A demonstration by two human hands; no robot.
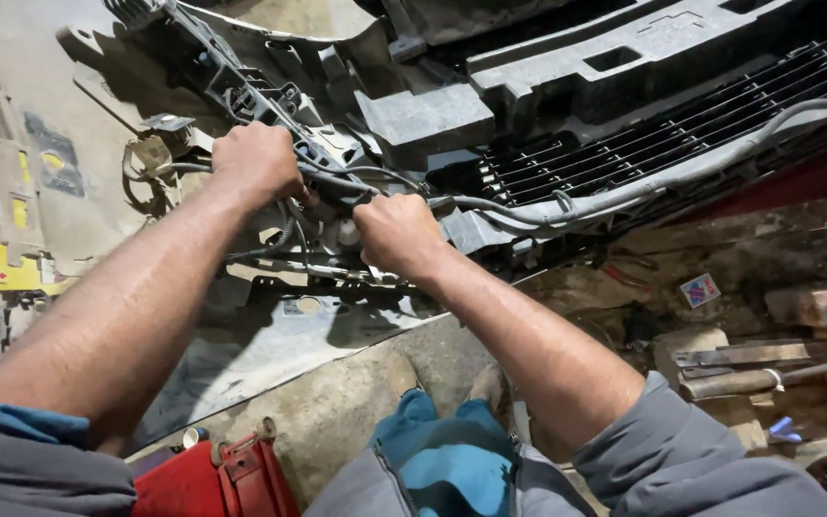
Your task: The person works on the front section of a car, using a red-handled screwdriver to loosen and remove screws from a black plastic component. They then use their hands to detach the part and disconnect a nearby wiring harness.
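With both hands clenched on the grey wiring harness [528, 213], left hand [256, 161] should steady it while right hand [396, 233] pulls gently, not yanking, near the bumper [433, 115].

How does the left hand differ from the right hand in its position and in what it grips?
The left hand sits higher and further left, by the bumper frame; the right hand sits lower, near the grille. The left hand closes over the grey corrugated cable where wires bunch; the right hand grips nearer its long run. Both are fists, knuckles up.
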